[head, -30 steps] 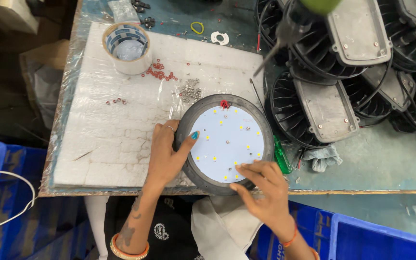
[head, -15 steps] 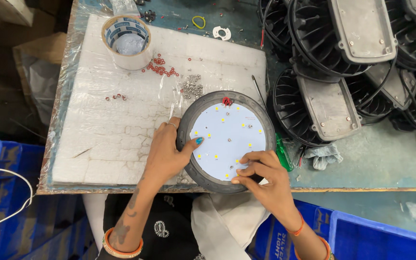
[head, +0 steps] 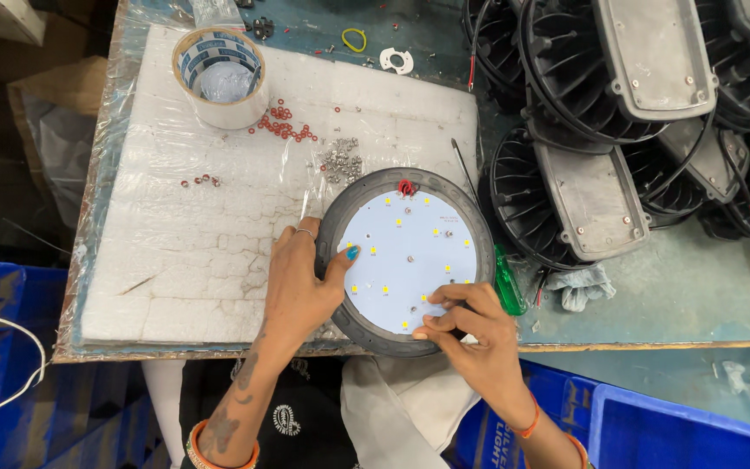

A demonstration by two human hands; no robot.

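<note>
At the bench's near edge sits the round LED lamp (head: 405,249); left hand (head: 301,291) spread on its rim, right hand (head: 470,326) pinching, perhaps, a tiny screw.

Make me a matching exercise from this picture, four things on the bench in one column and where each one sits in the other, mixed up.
Things:
1. tape roll
2. round lamp
3. red washers
4. green screwdriver

Places:
A. just right of the lamp's rim
B. far corner of the white foam sheet
C. under both hands
D. scattered beside the tape roll

Pairs: 1-B, 2-C, 3-D, 4-A
</note>
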